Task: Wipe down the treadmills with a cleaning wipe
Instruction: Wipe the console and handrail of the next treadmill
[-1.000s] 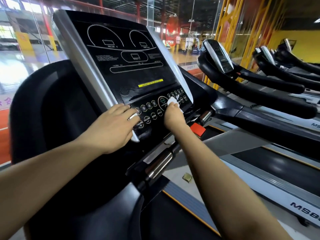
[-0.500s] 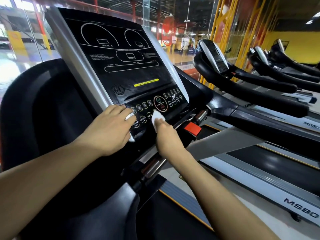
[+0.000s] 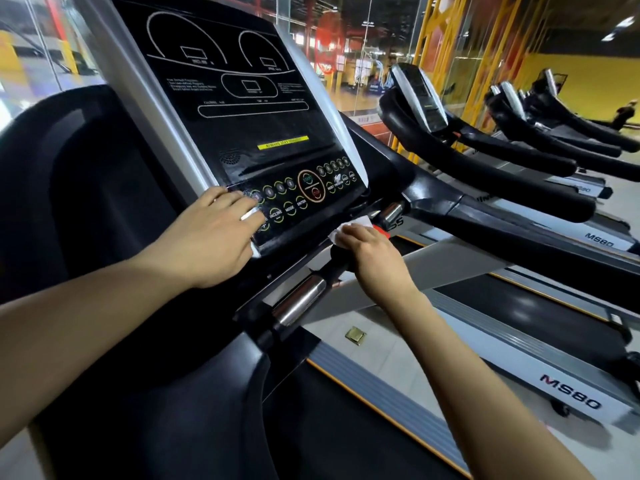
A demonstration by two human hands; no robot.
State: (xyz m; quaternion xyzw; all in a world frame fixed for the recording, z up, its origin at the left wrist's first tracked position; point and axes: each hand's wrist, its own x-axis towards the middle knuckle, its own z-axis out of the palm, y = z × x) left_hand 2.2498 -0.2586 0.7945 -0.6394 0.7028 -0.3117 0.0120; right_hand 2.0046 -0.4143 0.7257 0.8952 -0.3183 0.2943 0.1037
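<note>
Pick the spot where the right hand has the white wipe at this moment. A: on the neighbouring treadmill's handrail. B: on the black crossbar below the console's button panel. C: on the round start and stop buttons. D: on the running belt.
B: the right hand presses the white wipe on the black crossbar, just under the button panel and beside the red tab.

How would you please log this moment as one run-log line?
left hand: rests on console keypad, white piece between fingers | right hand: presses wipe below console edge | phase: wiping
</note>
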